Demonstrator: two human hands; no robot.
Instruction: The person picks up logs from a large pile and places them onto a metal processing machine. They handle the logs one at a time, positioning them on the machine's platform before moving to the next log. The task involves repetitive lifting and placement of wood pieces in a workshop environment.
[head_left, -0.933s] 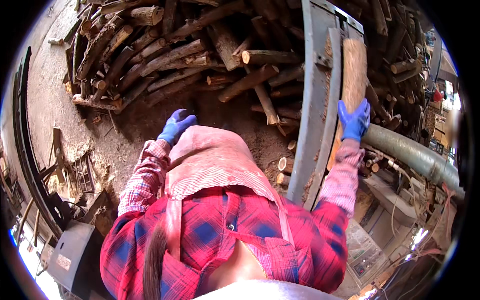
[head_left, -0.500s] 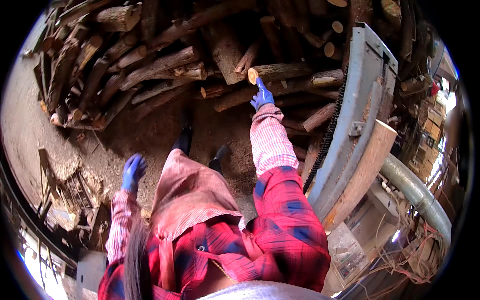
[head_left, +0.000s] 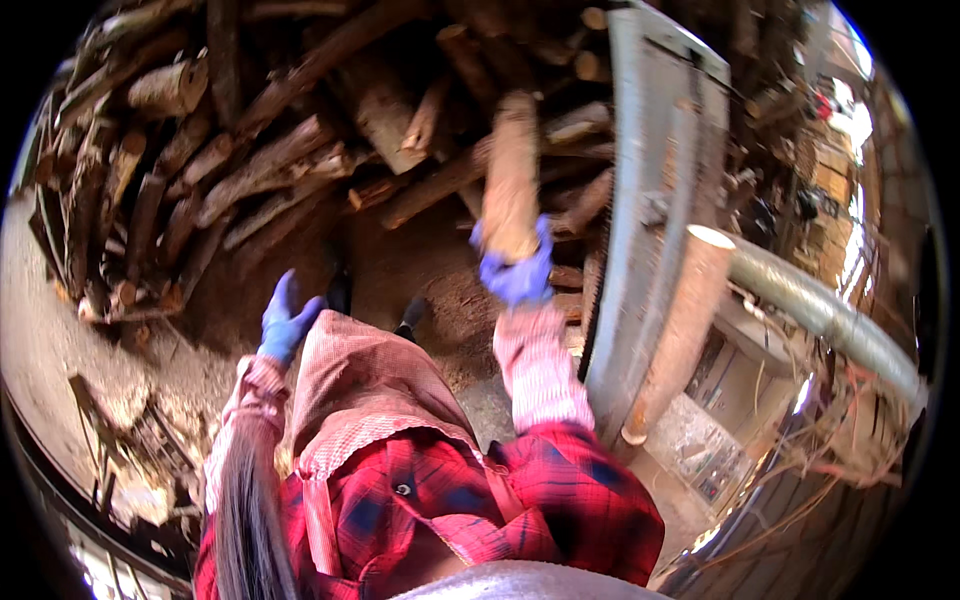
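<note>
Gripping item 1: short round brown log w/ rough bark (head_left: 511, 170), held upright in right hand (head_left: 516, 270) (blue glove). Fingers wrapped round lower end of log, thumb side hidden; hold looks firm, prob. because weight sits above the fist. Log is lifted clear of the ground, centre of view, just left of the saw table.

Item 2: left hand (head_left: 286, 322), blue glove, empty. Fingers spread and pointing up, touching nothing; looks like a balance pose, out to the left, well apart from the log.

Item 3: long pale peeled log (head_left: 680, 335), lying slanted on the right side of the grey metal saw table (head_left: 640, 200), cut end facing up-right. Appears parked along the frame edge so it stays put; whether clamped, cannot tell.

Item 4: stacked pile of dark split logs & branches (head_left: 250, 170), far side, left to centre, laid roughly parallel, ends toward the person.

Item 5: grey round duct pipe (head_left: 820, 310), far right, running away from the table.

Clothing: red plaid shirt, pink checked apron over it, dark shoes visible below the apron hem.

Surface: packed dirt floor w/ sawdust & bark chips (head_left: 440, 300), reddish-brown near feet, paler grey at far left. Scrap wood bits near left.

Room: open work yard or shed, daylight from right, clutter of wire & boxes at right; detail there too blurred to list.
</note>
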